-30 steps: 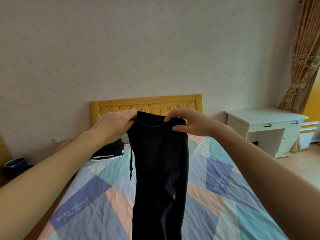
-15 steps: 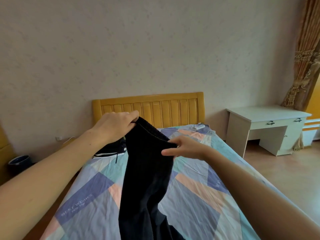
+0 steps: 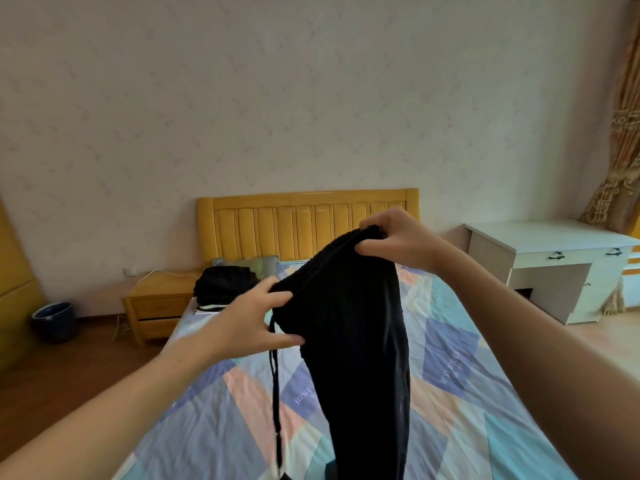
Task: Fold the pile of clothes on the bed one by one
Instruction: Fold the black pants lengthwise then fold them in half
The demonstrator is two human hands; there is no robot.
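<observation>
A pair of black trousers (image 3: 356, 334) hangs in the air above the bed (image 3: 460, 386), its legs dropping out of view at the bottom. My right hand (image 3: 394, 242) grips the upper end of the waistband, held high. My left hand (image 3: 256, 322) pinches the lower end of the waistband, fingers spread on the cloth. A black drawstring (image 3: 275, 386) dangles below my left hand. A heap of dark clothes (image 3: 225, 284) lies at the head of the bed on the left, beside a green pillow (image 3: 258, 263).
The bed has a patchwork sheet and a yellow wooden headboard (image 3: 304, 223). A wooden nightstand (image 3: 157, 304) stands left of it, with a dark bin (image 3: 53, 320) on the floor further left. A white desk (image 3: 554, 261) and curtain (image 3: 620, 150) are at the right.
My right hand has risen and taken the top of the waistband. My left hand has dropped lower and shifted right. The waistband now slants, and the view has tilted to show more of the bed's left side.
</observation>
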